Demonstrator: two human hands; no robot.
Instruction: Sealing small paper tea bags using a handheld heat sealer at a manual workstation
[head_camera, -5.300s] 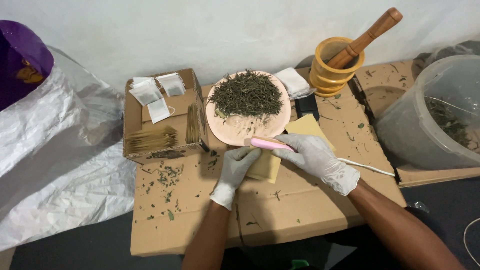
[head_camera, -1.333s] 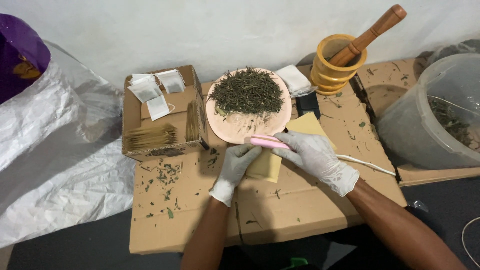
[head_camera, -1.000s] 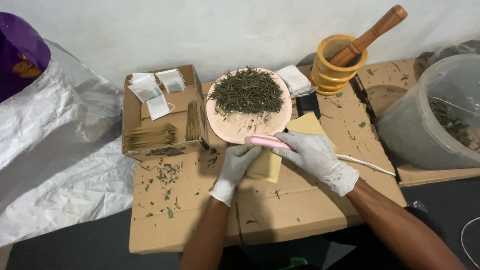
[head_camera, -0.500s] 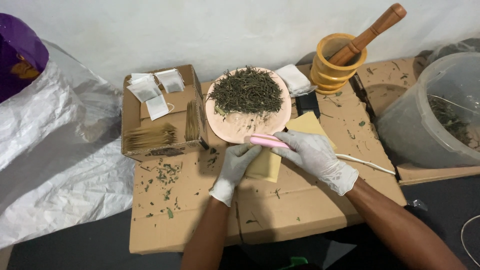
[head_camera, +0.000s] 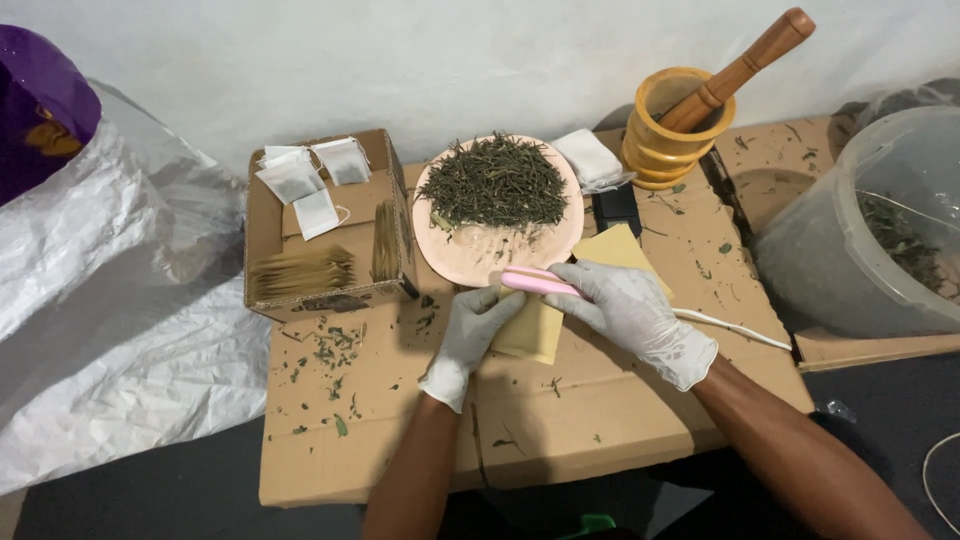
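Head view: gloved hands, left (head_camera: 478, 322) pinning a yellow sachet (head_camera: 532, 330), right (head_camera: 630, 310) gripping a half-hidden pink sealer (head_camera: 535, 282).

Probably a makeshift home herb-packing spot: flattened cardboard (head_camera: 560, 420) worktop, wooden mortar (head_camera: 672, 130), plate of dried leaves (head_camera: 497, 210).

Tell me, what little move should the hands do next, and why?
Probably slide the pink tool along the edge of the small yellow packet. The right hand already presses the tool across its top, the left hand pins it down, and the plate of dried leaves sits just behind.
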